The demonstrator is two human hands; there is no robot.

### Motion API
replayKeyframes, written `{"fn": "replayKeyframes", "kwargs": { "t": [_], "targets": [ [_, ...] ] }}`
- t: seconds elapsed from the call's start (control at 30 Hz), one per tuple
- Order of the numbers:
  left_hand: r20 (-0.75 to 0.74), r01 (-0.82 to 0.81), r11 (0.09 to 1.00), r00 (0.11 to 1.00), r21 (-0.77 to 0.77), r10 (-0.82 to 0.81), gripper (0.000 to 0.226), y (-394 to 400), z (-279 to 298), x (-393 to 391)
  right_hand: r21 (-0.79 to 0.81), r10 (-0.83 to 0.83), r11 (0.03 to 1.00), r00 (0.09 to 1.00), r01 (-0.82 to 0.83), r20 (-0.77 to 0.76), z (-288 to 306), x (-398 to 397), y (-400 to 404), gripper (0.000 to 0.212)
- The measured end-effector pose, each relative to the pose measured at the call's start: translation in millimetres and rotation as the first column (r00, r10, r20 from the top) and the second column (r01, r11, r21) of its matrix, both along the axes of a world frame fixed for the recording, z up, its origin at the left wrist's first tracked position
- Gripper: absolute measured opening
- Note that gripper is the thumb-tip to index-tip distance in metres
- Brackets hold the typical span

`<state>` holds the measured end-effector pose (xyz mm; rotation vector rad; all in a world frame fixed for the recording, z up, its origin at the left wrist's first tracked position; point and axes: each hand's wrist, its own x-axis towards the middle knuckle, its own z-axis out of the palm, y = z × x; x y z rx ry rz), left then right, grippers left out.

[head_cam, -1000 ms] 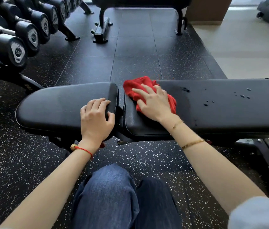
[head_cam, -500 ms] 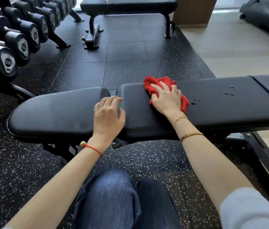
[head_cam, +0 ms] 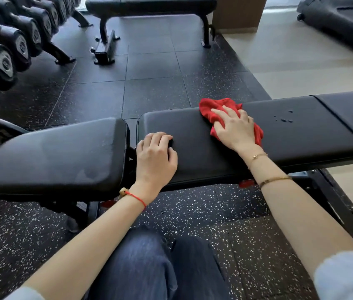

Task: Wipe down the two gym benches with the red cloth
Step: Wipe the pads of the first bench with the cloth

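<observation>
Right hand: we are pressing our right hand [head_cam: 235,128] flat on the red cloth [head_cam: 211,110], fingers spread and lying over the fabric rather than curled around it.
Red cloth: it is lying bunched on the near bench [head_cam: 203,135], right of the frame's centre, at the far edge of the long back pad, with part of it showing beyond our fingertips and part to the right of our wrist.
Left hand: we are resting our left hand [head_cam: 155,158] on the left end of the same pad, just beside the gap, fingers curled loosely together and holding nothing.
Near bench: it is running across the middle of the frame, with the seat pad [head_cam: 56,156] at the left, tilted a little, and the long pad reaching to the right edge.
Water drops [head_cam: 286,120]: a few are sitting on the pad to the right of the cloth, well apart from it.
Second bench [head_cam: 149,4]: it is standing at the top centre of the frame on the dark rubber floor [head_cam: 149,70].
Dumbbells [head_cam: 4,59]: a row of them is resting on a rack in the upper left of the frame.
Wrists: we are wearing a red string bracelet [head_cam: 135,197] on the left and two thin gold bracelets [head_cam: 275,179] on the right.
Legs: our knees in blue jeans [head_cam: 145,267] are showing at the bottom centre.
</observation>
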<state>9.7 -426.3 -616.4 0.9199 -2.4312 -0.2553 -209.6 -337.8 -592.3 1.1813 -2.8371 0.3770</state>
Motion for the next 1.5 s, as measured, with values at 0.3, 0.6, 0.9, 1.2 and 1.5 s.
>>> {"fn": "replayKeyframes", "kwargs": {
  "t": [0.3,0.6,0.9,1.2,1.5],
  "targets": [
    [-0.021,-0.03,0.999,0.999,-0.033,0.03,0.03,3.5,-1.6,-2.1,-0.02,0.283,0.959,0.958,-0.284,-0.036,-3.8,53.7,-10.5,0.047],
    [-0.026,-0.033,0.999,0.999,-0.028,0.032,0.031,5.0,-3.4,-2.2,-0.023,0.1,0.995,0.995,-0.1,-0.022,-2.2,-3.5,14.1,0.046],
    [-0.017,-0.041,0.999,0.999,-0.015,0.04,0.029,4.3,-1.5,-3.0,-0.007,0.257,0.966,0.966,-0.257,-0.024,-2.2,41.8,19.7,0.047],
    [0.021,-0.022,1.0,1.0,-0.021,0.023,0.03,7.4,0.5,-1.3,-0.022,0.087,0.996,0.996,-0.088,-0.016,-2.4,6.3,52.2,0.046],
    [-0.001,-0.025,1.0,1.0,-0.003,0.025,0.03,7.9,1.8,-1.0,-0.003,0.28,0.96,0.96,-0.28,-0.021,-6.0,68.8,46.2,0.049]
  ]
}}
